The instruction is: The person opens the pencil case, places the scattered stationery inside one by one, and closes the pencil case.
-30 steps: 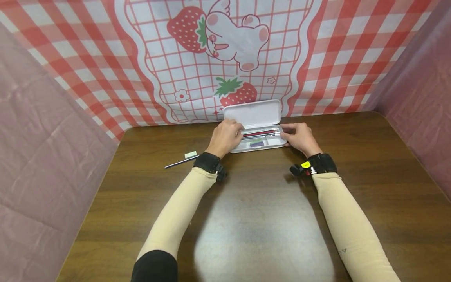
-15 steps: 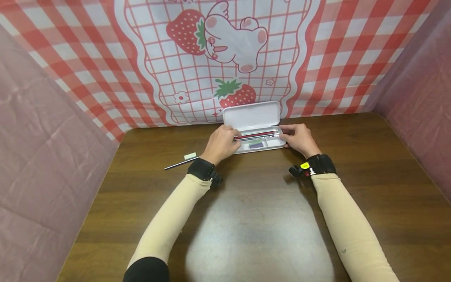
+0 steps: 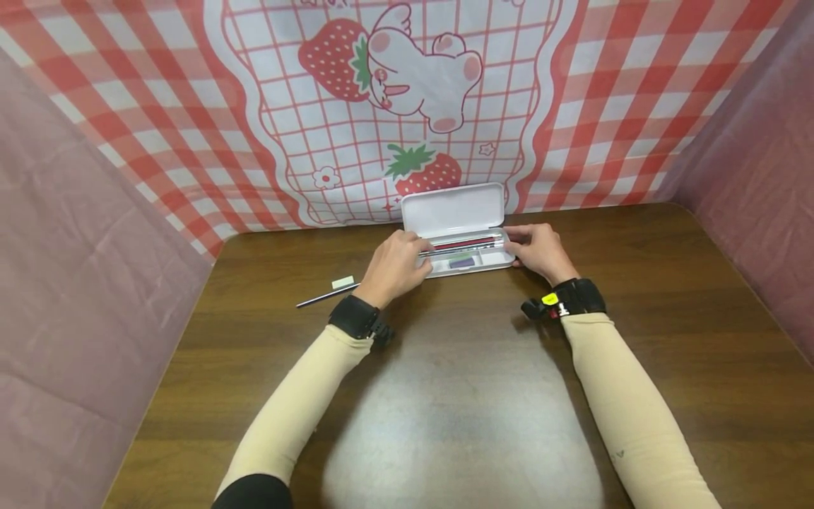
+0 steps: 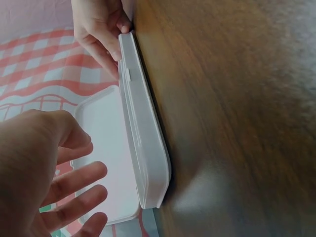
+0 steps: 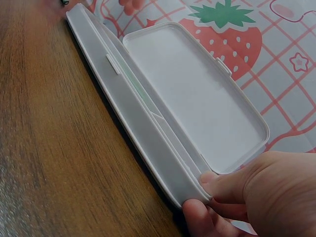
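A white pencil case [image 3: 453, 211] lies at the table's back edge, its lid raised against the cloth. Several pencils [image 3: 467, 244] lie along its back compartment, red and dark ones among them. A purple-and-green block, apparently an eraser [image 3: 461, 262], sits in a front compartment. My right hand [image 3: 540, 251] pinches the case's right end, thumb at the rim and fingers below in the right wrist view. Over the left end hovers my left hand [image 3: 396, 265], hiding that corner; the left wrist view shows its fingers [image 4: 74, 180] loosely spread, holding nothing.
Left of the case, a dark pencil [image 3: 327, 293] and a pale green eraser [image 3: 342, 282] lie on the wooden table [image 3: 458, 396]. A checked strawberry cloth [image 3: 610, 106] hangs right behind the case. Pink cloths [image 3: 83, 283] hang at both sides.
My left hand has drawn back left and toward me, uncovering more of the pencils' left ends. The right hand keeps its hold on the case. The view has shifted slightly.
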Demonstrator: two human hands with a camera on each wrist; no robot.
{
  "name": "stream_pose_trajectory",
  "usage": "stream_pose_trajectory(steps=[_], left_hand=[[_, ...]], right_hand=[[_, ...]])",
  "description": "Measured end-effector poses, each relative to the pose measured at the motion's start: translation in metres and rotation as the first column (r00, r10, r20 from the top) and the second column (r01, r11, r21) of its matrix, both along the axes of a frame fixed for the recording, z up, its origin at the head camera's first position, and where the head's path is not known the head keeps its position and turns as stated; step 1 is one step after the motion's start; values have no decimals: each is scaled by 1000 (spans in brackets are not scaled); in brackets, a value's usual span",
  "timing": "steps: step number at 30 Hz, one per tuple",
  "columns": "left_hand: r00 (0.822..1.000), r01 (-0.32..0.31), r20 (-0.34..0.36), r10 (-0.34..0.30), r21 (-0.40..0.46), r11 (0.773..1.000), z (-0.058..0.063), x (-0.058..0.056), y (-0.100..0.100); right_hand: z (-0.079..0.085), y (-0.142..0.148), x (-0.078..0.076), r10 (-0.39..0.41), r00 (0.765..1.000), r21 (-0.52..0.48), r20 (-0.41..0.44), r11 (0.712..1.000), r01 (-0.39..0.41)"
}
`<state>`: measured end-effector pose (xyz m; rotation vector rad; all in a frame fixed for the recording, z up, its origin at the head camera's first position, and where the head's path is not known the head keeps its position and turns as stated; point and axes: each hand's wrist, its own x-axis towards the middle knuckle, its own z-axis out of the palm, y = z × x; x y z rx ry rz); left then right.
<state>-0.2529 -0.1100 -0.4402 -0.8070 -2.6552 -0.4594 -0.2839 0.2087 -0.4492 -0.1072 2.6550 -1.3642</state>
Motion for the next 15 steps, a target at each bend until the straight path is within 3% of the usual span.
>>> stream_pose_trajectory(steps=[3,8,14,15], left_hand=[[1000,-13,-9,13,-20,1000,-1,5,-1],[999,-35,-10,34,-17,999,-45,-19,-16],[998,-61,15,61,-21,998,-29,-2,-26],[998,-59,28,60,-14,998,-21,5,-27]], right_hand=[[0,1,0,-2,1000,0,4,1000,2],[-2,0,1,-7,1000,4,8,1000,7],[-4,0,-1,-6,1000,-9,-25,1000,6],[-5,0,-1,-6,1000,-11,-28,1000,5]])
